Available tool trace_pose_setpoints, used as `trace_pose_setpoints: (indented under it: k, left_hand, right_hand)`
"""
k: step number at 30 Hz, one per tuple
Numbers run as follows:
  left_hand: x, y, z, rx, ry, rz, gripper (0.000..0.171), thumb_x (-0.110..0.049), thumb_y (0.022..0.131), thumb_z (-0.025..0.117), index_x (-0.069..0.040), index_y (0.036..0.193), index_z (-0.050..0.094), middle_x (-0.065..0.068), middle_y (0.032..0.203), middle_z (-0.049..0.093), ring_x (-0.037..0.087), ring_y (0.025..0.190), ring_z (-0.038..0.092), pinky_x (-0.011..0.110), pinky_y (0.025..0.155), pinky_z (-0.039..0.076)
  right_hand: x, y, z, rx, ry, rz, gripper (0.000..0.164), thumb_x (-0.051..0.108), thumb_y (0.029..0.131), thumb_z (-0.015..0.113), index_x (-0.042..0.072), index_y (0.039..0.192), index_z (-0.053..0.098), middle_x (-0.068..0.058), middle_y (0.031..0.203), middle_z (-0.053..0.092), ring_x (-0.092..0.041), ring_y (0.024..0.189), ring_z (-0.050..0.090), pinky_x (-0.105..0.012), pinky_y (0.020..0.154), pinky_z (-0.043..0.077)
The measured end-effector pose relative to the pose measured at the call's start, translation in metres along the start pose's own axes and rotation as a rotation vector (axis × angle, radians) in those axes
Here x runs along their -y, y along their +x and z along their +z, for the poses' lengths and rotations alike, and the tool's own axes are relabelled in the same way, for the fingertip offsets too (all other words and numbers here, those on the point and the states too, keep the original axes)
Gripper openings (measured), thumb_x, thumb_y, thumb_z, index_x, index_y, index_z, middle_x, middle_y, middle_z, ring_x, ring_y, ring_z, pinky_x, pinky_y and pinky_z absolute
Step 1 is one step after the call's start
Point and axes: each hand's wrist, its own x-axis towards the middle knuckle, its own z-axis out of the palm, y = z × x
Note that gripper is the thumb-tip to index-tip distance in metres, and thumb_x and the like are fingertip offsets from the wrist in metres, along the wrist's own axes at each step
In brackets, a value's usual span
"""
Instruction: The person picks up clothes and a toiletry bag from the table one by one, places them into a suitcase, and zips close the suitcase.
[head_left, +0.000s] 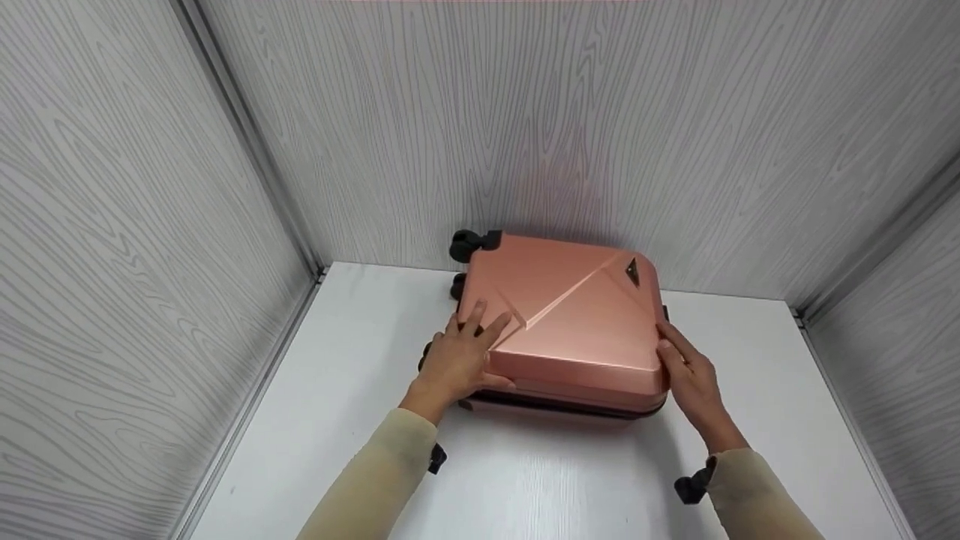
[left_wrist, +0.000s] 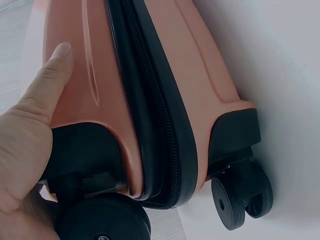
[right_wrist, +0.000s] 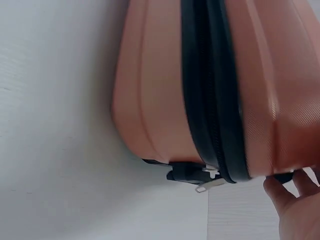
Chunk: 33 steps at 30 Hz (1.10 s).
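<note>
A pink hard-shell suitcase (head_left: 577,315) lies on its broad side on the white surface, with its wheels to the left. My left hand (head_left: 457,360) rests on its near left corner, fingers spread over the top shell and thumb along the front side. In the left wrist view, that thumb lies just above a black corner guard (left_wrist: 87,155) and a wheel (left_wrist: 105,220). At the right end, my right hand (head_left: 694,379) touches the suitcase edge with extended fingers and thumb. A black zipper band (right_wrist: 212,95) with metal pulls (right_wrist: 210,185) runs around the side.
The white tabletop (head_left: 555,480) extends in front of and beside the suitcase. Grey wood-grain panels stand behind (head_left: 420,135), on the left (head_left: 112,262) and on the right (head_left: 892,337). The suitcase lies close to the back panel.
</note>
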Motion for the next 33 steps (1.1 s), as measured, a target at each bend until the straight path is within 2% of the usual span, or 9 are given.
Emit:
trace_pose_setpoints:
  k: [4,7,11,14,16,18,21,28,33]
  left_hand:
    - [0.001,0.0,0.0,-0.005,-0.037,0.002,0.121,-0.079,0.071,0.078,-0.044,0.169,0.017,0.006,0.179,0.009,0.057,0.15,0.035,0.071,0.108,0.044]
    - [0.001,0.0,-0.001,-0.001,-0.047,-0.007,0.12,-0.078,0.071,0.08,-0.044,0.169,0.018,0.006,0.179,0.008,0.055,0.15,0.036,0.071,0.108,0.044]
    - [0.001,0.0,-0.003,0.0,-0.038,-0.014,0.12,-0.078,0.071,0.079,-0.045,0.168,0.018,0.006,0.179,0.009,0.052,0.15,0.037,0.069,0.109,0.045]
    - [0.0,0.0,-0.003,-0.006,-0.032,-0.009,0.12,-0.079,0.071,0.079,-0.044,0.168,0.018,0.006,0.179,0.01,0.051,0.149,0.039,0.069,0.108,0.045]
    - [0.0,0.0,-0.002,-0.01,-0.026,-0.005,0.12,-0.079,0.071,0.079,-0.044,0.169,0.018,0.007,0.178,0.011,0.052,0.148,0.04,0.069,0.108,0.046]
    - [0.0,0.0,-0.002,-0.015,-0.019,-0.006,0.12,-0.08,0.071,0.078,-0.044,0.169,0.018,0.007,0.178,0.011,0.053,0.148,0.04,0.069,0.107,0.046]
    - [0.0,0.001,-0.001,-0.019,-0.017,-0.012,0.121,-0.08,0.071,0.078,-0.044,0.169,0.017,0.007,0.179,0.01,0.054,0.148,0.04,0.069,0.107,0.046]
    - [-0.001,0.002,-0.001,0.003,-0.042,-0.021,0.12,-0.081,0.071,0.076,-0.046,0.168,0.015,0.006,0.179,0.007,0.053,0.149,0.038,0.068,0.11,0.044]
    - [-0.002,0.003,0.001,-0.012,-0.03,-0.01,0.12,-0.081,0.071,0.076,-0.044,0.169,0.017,0.007,0.179,0.009,0.053,0.148,0.04,0.067,0.109,0.046]
  right_hand:
    - [-0.006,0.003,-0.01,-0.111,0.023,0.033,0.054,0.039,0.114,0.041,0.004,0.151,0.056,-0.02,0.151,0.059,-0.035,0.141,0.055,-0.031,0.108,0.052]
    - [-0.014,0.006,-0.012,-0.122,-0.047,0.074,0.046,0.025,0.113,0.042,-0.004,0.143,0.062,-0.025,0.141,0.065,-0.037,0.131,0.062,-0.021,0.094,0.056]
    - [-0.026,0.007,-0.009,-0.016,-0.11,0.125,0.046,0.02,0.112,0.041,-0.004,0.147,0.057,-0.027,0.142,0.063,-0.037,0.126,0.064,-0.028,0.093,0.057]
    - [-0.033,0.007,-0.006,0.079,-0.041,0.168,0.05,0.024,0.113,0.04,-0.001,0.156,0.048,-0.024,0.149,0.059,-0.026,0.125,0.064,-0.027,0.094,0.055]
    - [-0.035,0.007,-0.004,0.111,0.022,0.188,0.052,0.025,0.114,0.04,0.0,0.159,0.043,-0.024,0.15,0.057,-0.016,0.118,0.064,-0.024,0.092,0.054]
    - [-0.036,0.007,-0.002,0.124,0.074,0.195,0.052,0.023,0.114,0.04,0.0,0.16,0.04,-0.024,0.15,0.056,-0.008,0.11,0.063,-0.022,0.089,0.055]
    - [-0.038,0.008,-0.002,0.131,0.085,0.188,0.051,0.022,0.114,0.041,-0.001,0.16,0.04,-0.026,0.146,0.057,-0.002,0.102,0.062,-0.021,0.086,0.055]
    - [-0.046,0.011,-0.002,0.172,0.099,0.217,0.048,0.022,0.114,0.044,-0.003,0.155,0.046,-0.024,0.146,0.058,-0.005,0.106,0.061,-0.023,0.087,0.056]
    - [-0.054,0.012,-0.002,0.176,0.103,0.227,0.041,0.013,0.111,0.047,-0.004,0.147,0.055,-0.017,0.135,0.066,-0.005,0.102,0.064,-0.024,0.087,0.057]
